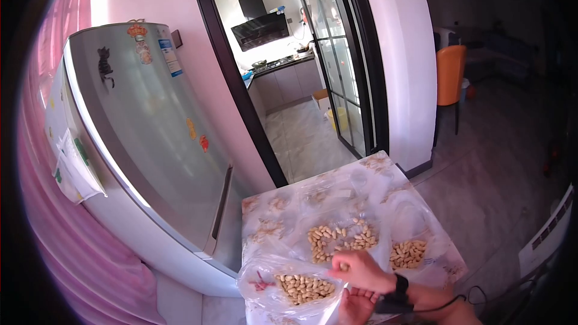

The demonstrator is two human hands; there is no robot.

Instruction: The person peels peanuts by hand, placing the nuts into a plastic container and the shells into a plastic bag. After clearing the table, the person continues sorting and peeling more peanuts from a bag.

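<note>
Three piles of peanuts lie on the table (280, 203): the front-left pile (304, 289) with a plastic bag (256, 296) around it, the middle pile (318, 242) behind that, and the right pile (407, 254) near the right edge. Left of the table stands a fridge (162, 120); behind it opens a doorway (232, 78) to a kitchen (288, 82). A chair (450, 75) stands behind, farther right.

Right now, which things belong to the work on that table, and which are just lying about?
Seems part of the work:
- hands
- peanuts in three heaps
- clear plastic beneath them
- table

Apparently just around:
- fridge
- pink curtain
- orange chair
</note>
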